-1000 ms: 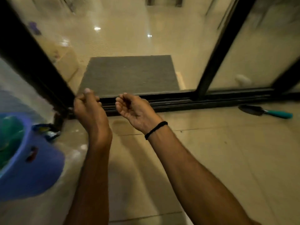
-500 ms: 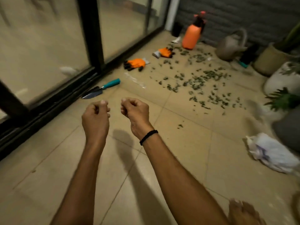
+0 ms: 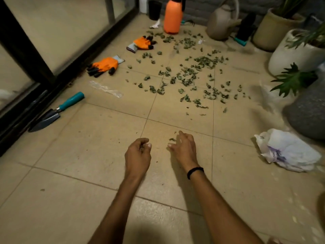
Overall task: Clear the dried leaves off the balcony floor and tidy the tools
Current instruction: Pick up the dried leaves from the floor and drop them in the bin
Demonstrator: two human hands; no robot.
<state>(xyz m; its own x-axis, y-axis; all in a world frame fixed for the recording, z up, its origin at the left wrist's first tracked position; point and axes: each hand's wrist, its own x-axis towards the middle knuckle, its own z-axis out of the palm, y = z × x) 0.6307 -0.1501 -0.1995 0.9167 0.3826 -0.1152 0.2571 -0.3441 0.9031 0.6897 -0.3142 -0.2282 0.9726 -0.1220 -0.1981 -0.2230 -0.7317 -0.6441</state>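
Dried green leaves lie scattered over the beige tiled floor ahead of me. A single small leaf lies just at the fingertips of my right hand, which hovers low with relaxed, spread fingers. My left hand is beside it, loosely curled, thumb against forefinger, with nothing clearly held. A trowel with a teal handle lies at the left by the door track. Two orange gloves lie farther back on the left.
The black-framed glass door runs along the left. At the back stand an orange spray bottle, a watering can and plant pots. A grey pot and a crumpled white bag sit at the right. A clear wrapper lies near the trowel.
My view has swung from the doorway and blue bucket round to the leaf-strewn floor. Both hands have dropped toward the tiles, and my right hand's fingers have uncurled.
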